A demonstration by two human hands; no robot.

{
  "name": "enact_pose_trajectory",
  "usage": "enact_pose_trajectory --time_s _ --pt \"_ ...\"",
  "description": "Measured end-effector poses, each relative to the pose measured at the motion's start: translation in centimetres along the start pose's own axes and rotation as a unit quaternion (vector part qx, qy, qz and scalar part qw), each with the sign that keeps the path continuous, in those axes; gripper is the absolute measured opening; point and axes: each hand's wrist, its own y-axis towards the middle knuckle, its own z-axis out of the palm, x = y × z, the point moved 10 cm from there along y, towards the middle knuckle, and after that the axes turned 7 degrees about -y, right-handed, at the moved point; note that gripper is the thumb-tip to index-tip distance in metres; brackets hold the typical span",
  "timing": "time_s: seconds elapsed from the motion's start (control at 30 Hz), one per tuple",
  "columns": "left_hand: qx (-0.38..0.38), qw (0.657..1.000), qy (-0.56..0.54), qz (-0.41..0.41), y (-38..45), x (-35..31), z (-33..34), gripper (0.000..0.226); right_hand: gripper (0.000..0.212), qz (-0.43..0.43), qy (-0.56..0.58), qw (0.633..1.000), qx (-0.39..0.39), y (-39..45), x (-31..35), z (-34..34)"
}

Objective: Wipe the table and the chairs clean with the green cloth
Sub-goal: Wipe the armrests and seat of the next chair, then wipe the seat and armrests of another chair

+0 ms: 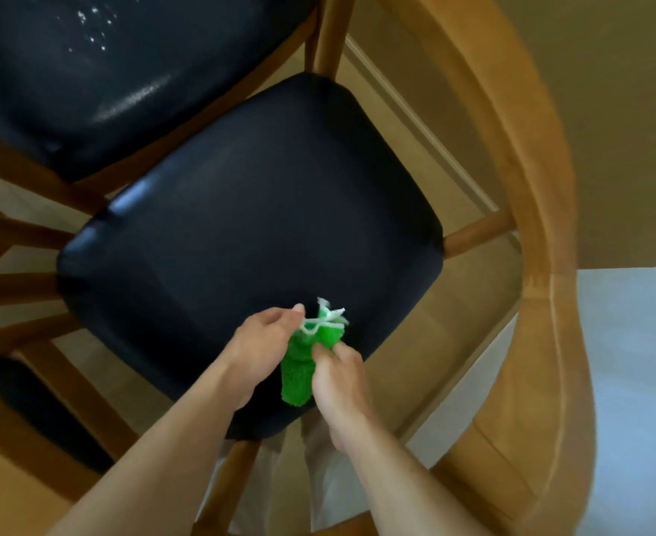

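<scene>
Head view looks down at two hands bunching the green cloth (298,371) over the near chair seat (241,226), at about 5 o'clock on it. Left hand (258,342) and right hand (338,381) both pinch it tight. Bunched so small, it might miss spots. No writing can be read.

Home dining rm: wooden chairs (520,179) w/ black padded seats (249,210), baseboard (419,121).

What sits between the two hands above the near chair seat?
In the head view, the green cloth lies bunched between the left hand and right hand; both grip it over the black seat.
</scene>
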Motion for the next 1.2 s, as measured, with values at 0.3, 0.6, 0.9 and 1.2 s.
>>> enact_pose_trajectory --time_s 0.3,0.6,0.9,1.2 --pt "0.11 0.984 0.004 0.138 -10.6 -11.0 10.1 0.025 0.035 -0.144 0.157 0.977 -0.003 -8.6 6.4 -9.4" --pt "0.179 0.954 -0.037 0.236 -19.3 -14.3 20.2 0.033 0.044 -0.231 0.04 0.921 -0.31 -17.6 5.6 -24.7" --pt "0.022 0.973 0.168 0.159 -13.1 -10.3 20.9 0.025 0.044 -0.11 -0.155 0.97 -0.151 -8.1 0.9 -24.7" --pt "-0.061 0.993 0.063 0.077 -12.0 -11.5 20.6 0.013 0.038 -0.183 -0.159 0.964 -0.107 -2.1 4.2 -25.9"
